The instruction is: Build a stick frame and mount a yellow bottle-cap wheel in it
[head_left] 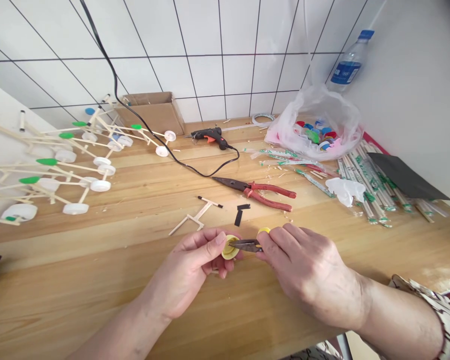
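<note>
I am wearing a pale sleeve [438, 307] printed with dark reddish swirls, ending well above my right hand [311, 270].

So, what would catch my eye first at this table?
The two hands at the near edge: the left hand pinches a yellow cap while the right hand holds a pointed metal tool against it. Behind them lie red-handled pliers, and along the left lies a cluster of stick frames with white caps.

Cap [229, 247] front ctr, pliers [260, 192] behind, glue gun [212, 136] beyond, models [65, 156] L, bag [315, 120] R.
</note>
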The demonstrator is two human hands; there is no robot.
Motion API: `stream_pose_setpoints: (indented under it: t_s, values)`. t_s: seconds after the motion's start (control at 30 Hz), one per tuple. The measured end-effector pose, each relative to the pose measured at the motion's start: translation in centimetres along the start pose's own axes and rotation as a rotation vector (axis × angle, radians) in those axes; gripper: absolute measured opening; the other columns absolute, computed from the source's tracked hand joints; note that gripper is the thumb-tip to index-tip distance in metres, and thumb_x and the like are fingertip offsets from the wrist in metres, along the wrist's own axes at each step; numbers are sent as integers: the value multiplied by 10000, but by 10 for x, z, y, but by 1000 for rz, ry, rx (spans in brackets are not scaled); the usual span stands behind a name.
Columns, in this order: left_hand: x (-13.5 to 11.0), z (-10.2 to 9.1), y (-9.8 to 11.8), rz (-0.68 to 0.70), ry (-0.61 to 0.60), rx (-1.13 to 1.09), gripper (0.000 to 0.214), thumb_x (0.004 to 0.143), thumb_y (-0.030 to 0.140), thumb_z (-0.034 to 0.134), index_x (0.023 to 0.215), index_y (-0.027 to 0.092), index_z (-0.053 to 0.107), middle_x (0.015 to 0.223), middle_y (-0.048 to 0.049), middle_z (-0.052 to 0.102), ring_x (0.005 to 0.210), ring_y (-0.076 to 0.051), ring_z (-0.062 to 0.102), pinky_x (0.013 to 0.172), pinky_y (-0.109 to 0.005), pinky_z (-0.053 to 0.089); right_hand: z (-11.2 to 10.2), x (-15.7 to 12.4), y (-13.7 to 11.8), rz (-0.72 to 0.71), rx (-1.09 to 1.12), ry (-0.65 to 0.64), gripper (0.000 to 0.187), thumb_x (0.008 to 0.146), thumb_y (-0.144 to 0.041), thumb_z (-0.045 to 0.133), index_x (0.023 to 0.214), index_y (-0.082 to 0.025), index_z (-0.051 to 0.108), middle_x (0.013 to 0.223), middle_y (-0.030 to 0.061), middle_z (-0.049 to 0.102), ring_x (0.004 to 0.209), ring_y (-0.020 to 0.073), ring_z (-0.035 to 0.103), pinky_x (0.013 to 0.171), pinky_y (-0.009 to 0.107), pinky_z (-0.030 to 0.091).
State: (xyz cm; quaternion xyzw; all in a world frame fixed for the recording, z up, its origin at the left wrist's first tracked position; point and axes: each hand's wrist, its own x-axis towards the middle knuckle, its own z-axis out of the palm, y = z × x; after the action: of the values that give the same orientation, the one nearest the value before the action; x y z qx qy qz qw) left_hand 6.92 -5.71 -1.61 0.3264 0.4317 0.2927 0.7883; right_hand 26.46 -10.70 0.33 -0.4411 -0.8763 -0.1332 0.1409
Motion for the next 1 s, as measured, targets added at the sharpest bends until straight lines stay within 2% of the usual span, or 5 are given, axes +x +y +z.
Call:
stream_pose_setpoints:
  t_s: [0.5,0.63,0.83,1.0]
  values:
    - [-5,1,0,-30,-17,-9,259,643,403,788,668,166,687,638,-45,701,539,-113,558,469,-193,379,1,-4,-6,-42,-50,49,198,868,-131,489,962,-28,630,664,68,562,565,188,456,461,320,319]
    - [-5,2,0,-16,-5,-14,252,625,380,802,653,164,677,665,-30,679,565,-122,566,468,-201,372,2,-5,-9,20,13,47,179,889,-135,461,894,-75,630,659,56,558,558,182,451,467,318,315]
    - [-6,2,2,3,-13,25,284,620,395,801,664,144,675,620,-19,643,515,-98,526,472,-205,358,1,0,-11,146,196,13,318,950,-169,366,729,-137,593,626,32,534,530,164,451,473,297,317]
    - [-5,1,2,33,-30,79,261,655,390,782,737,156,701,645,-25,659,539,-101,530,493,-209,361,1,2,-8,257,386,-81,311,938,-202,395,700,-146,586,610,9,523,507,135,444,471,271,299]
